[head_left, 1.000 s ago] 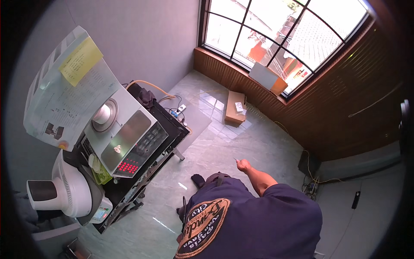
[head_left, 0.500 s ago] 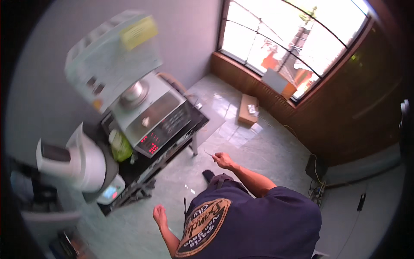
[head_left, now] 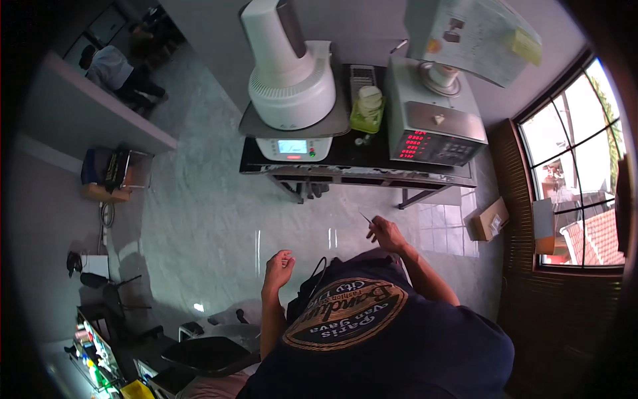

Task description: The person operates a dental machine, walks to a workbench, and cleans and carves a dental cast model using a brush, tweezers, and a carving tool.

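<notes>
My right hand (head_left: 387, 233) is raised in front of my chest and pinches a thin metal tool (head_left: 365, 217) whose tip points up and left. My left hand (head_left: 279, 267) hangs lower to the left with its fingers loosely curled and nothing in it. Ahead stands a black bench (head_left: 359, 159). On the bench sit a white domed machine (head_left: 291, 73) with a small screen, a green jar (head_left: 367, 106), and a grey box machine (head_left: 433, 126) with red digit displays. Both hands are well short of the bench.
A cardboard box (head_left: 490, 218) lies on the pale tiled floor by the window (head_left: 571, 193) at right. A black chair (head_left: 209, 356) and a cluttered desk (head_left: 100, 346) are at lower left. A shelf with a box (head_left: 109, 173) is at left, and a person (head_left: 113, 70) sits far off.
The view has swung round so the bench now lies straight ahead instead of at left. My left hand has come up into view. My right hand still holds the thin tool.
</notes>
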